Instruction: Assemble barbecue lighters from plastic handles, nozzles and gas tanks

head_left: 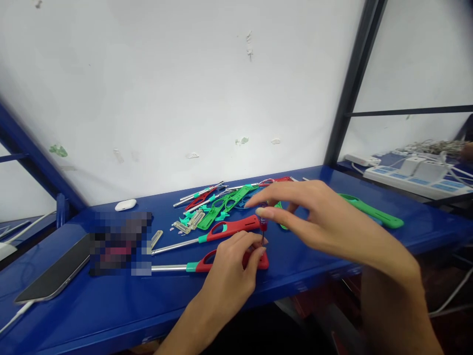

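Observation:
My left hand (231, 261) is closed down on a red-handled long lighter (201, 266) with a metal tube, pinning it flat on the blue shelf (111, 305). My right hand (325, 222) pinches a small red-handled screwdriver (263, 228) between thumb and fingertips. The screwdriver stands upright with its tip at the lighter's handle, just above my left fingers. A second red lighter (229, 228) lies parallel just behind.
A pile of green and red lighter parts (218, 203) and metal tubes lies further back. A green handle (373, 212) rests at the right. A phone (55, 273) on a cable lies left, a white case (125, 204) behind it. Power strips (417, 177) sit far right.

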`<move>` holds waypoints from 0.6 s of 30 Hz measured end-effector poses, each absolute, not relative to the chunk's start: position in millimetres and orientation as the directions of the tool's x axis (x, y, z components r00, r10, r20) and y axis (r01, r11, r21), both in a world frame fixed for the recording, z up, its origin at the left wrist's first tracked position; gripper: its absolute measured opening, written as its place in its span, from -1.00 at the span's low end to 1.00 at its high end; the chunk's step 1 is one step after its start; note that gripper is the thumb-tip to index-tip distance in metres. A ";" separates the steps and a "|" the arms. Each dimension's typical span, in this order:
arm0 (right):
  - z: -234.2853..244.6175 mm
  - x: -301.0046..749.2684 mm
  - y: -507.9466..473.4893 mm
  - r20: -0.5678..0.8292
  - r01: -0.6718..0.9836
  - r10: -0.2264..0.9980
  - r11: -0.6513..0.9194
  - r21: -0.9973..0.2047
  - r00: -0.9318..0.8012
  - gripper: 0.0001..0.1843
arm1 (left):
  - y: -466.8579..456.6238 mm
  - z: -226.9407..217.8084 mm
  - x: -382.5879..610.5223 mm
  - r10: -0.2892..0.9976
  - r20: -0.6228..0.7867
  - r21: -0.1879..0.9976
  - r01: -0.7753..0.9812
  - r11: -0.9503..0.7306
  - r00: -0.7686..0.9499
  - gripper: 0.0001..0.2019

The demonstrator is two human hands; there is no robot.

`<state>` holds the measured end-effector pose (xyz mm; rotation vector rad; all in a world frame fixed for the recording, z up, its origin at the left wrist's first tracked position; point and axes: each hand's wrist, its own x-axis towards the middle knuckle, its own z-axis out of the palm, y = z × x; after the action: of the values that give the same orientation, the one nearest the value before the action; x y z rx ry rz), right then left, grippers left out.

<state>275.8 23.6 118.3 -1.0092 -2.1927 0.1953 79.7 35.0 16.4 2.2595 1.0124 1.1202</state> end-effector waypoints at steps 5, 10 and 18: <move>119.9 274.1 22.2 0.562 0.608 0.679 0.713 -0.349 -0.473 -0.87 | 35.0 15.0 78.7 0.760 0.507 0.627 0.431 -0.649 0.407 -0.86; 117.4 270.2 25.2 0.548 0.717 0.741 0.616 -0.325 -0.388 -0.68 | 34.3 17.1 79.0 0.752 0.513 0.615 0.433 -0.659 0.414 -0.85; 118.6 277.8 26.5 0.509 0.511 0.620 0.783 -0.354 -0.597 -0.77 | 35.9 13.8 78.7 0.746 0.515 0.611 0.430 -0.665 0.422 -0.86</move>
<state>277.8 26.5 118.6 -0.8371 -2.3422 0.2260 78.7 35.9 13.8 2.2945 1.0036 1.1211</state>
